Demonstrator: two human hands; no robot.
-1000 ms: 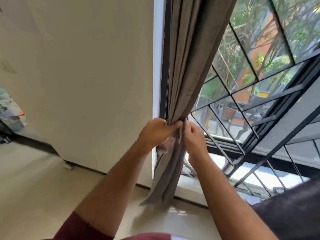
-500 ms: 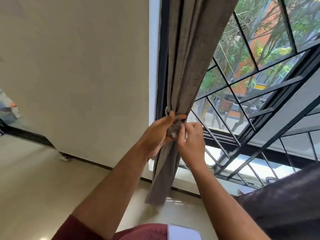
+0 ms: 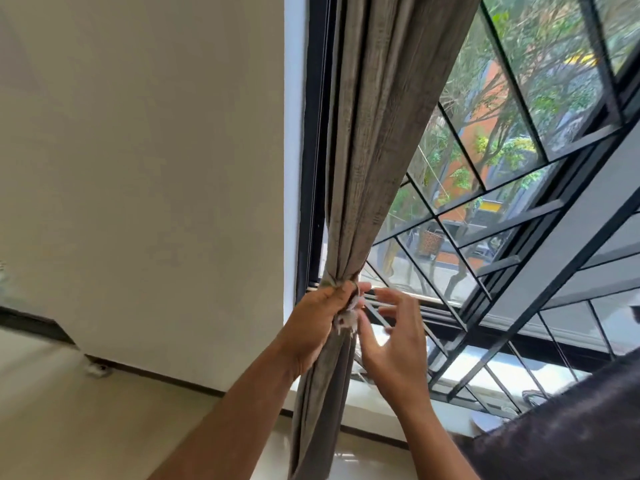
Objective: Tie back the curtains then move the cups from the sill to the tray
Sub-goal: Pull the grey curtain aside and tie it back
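A grey-brown curtain (image 3: pixel 374 140) hangs at the left side of the window, gathered into a narrow bunch at waist height. A tie-back (image 3: pixel 346 318) with a pale frayed end wraps the bunch. My left hand (image 3: pixel 317 322) grips the gathered curtain and the tie-back. Just to the right, my right hand (image 3: pixel 394 344) is off the fabric with its fingers spread and holds nothing. At the lower right a rounded pale object (image 3: pixel 485 421) sits on the white sill (image 3: pixel 377 401); I cannot tell if it is a cup. No tray is in view.
Black window bars (image 3: pixel 512 261) cross the glass to the right. A second dark curtain (image 3: pixel 571 427) fills the lower right corner. A plain cream wall (image 3: pixel 145 168) stands on the left, with pale floor (image 3: pixel 86 427) below it.
My right hand has let go of the tie-back and opened, drawing slightly right. My left hand keeps its grip on the bunched curtain.
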